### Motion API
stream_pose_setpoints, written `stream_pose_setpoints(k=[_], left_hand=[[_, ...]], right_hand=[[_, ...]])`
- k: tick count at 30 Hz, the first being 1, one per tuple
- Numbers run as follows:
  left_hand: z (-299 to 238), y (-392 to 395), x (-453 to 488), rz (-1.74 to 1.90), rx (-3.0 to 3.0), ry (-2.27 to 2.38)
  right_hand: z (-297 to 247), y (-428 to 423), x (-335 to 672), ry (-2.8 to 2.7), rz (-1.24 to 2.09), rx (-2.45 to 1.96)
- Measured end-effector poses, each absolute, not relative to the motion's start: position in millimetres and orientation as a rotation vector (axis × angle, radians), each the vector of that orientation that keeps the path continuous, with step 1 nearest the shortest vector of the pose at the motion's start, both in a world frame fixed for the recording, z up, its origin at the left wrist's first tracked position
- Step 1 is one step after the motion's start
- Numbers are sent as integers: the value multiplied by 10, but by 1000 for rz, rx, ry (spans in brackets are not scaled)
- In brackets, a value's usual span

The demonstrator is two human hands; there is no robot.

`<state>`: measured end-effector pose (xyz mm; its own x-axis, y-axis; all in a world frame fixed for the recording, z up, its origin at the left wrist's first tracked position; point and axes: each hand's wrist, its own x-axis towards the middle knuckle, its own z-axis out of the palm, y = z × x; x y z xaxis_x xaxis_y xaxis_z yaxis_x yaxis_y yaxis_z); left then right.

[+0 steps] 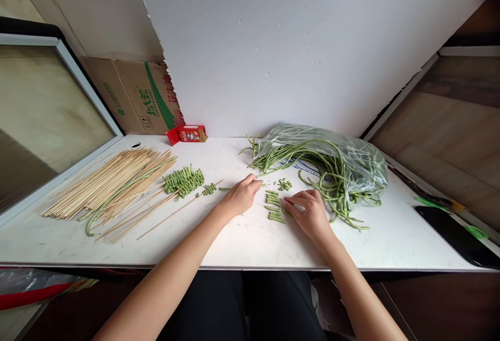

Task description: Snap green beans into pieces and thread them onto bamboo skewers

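My left hand point(242, 196) is closed in a pinch over a green long bean point(224, 189), whose ends show on both sides of the fingers. Just right of it, short cut bean pieces point(273, 199) lie side by side in a column. My right hand point(310, 213) has its fingers drawn together at the right edge of that column; what they grip is hidden. A small heap of bean ends point(284, 184) sits beyond the fingertips. To the left lies a wooden skewer point(172, 219) with bean pieces point(210, 189) threaded near its tip, beside a pile of bean-loaded skewers point(183, 180).
Many bare skewers point(105, 179) spread over the table's left, with a long bean point(117, 192) across them. A plastic bag point(363, 161) of long beans fills the back right. A red box point(187, 134) stands behind; a phone point(455, 231) and scissors point(422, 187) lie right.
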<state>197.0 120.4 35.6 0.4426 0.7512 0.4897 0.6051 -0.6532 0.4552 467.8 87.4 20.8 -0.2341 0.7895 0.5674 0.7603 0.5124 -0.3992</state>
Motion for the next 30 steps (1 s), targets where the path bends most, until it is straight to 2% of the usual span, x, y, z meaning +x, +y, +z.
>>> stream_pose_setpoints(k=[7, 13, 19, 30], left_hand=[[168, 1211, 1966, 1157, 2360, 1010], [255, 1201, 1935, 1316, 2261, 1064], [279, 1210, 1905, 1359, 2220, 1148], [274, 1202, 1919, 1308, 2238, 1265]], right_hand=[[511, 922, 4563, -2024, 41, -1214], [857, 1262, 4288, -2258, 273, -927], [842, 1614, 4130, -2364, 468, -734], [653, 1580, 4108, -2315, 390, -708]])
